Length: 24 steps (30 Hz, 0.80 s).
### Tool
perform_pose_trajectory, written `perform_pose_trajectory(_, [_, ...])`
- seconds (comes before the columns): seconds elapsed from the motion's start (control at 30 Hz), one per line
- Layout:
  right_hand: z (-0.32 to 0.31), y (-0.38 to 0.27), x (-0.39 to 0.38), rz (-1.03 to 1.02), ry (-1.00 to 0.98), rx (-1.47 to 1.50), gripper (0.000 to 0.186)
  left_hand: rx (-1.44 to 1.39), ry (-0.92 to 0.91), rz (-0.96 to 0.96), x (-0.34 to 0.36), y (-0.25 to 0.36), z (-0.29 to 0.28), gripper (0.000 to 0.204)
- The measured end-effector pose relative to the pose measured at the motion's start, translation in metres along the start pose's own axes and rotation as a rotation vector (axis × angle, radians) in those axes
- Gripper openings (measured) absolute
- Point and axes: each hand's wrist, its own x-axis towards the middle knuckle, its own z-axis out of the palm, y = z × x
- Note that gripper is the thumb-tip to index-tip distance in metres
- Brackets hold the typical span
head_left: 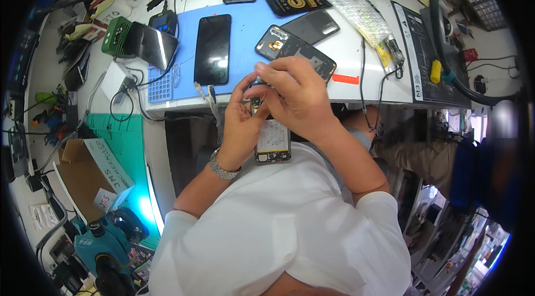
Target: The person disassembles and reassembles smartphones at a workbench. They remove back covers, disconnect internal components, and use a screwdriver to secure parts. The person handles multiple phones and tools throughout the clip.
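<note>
An opened smartphone (273, 139), its pale battery and dark lower circuit board exposed, is upright between my hands, just off the table's near edge. My left hand (241, 129) is closed around its upper left side. Over the phone's top end, my right hand (301, 98) has its fingers bent and pinched together near the left fingertips. Whatever sits between those fingers is too small and covered to make out. Both hands hide most of the phone's upper part.
On the blue mat (186, 34) lies a black phone screen (213, 48). An opened phone housing (295, 51) and a grey back cover (315, 26) overlap beyond my hands. Bubble wrap (359, 15) is at the back right, a teal microscope (103, 246) at lower left. Cables hang over the table edge.
</note>
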Motion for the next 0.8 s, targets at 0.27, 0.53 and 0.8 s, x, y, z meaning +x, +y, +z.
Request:
perform_pose_trajectory(0.27, [0.006, -0.002, -0.001, 0.053, -0.048, 0.031, 0.052, 0.087, -0.005, -0.077, 0.0, -0.013, -0.021, 0.068])
perform_pose_trajectory(0.53, [0.008, -0.003, -0.002, -0.005, -0.033, -0.009, 0.052, 0.045, -0.007, -0.057, -0.002, -0.012, -0.017, 0.069])
perform_pose_trajectory(0.8, [0.004, -0.004, -0.003, 0.022, -0.054, -0.025, 0.038, 0.103, -0.022, -0.036, 0.001, -0.02, -0.026, 0.071])
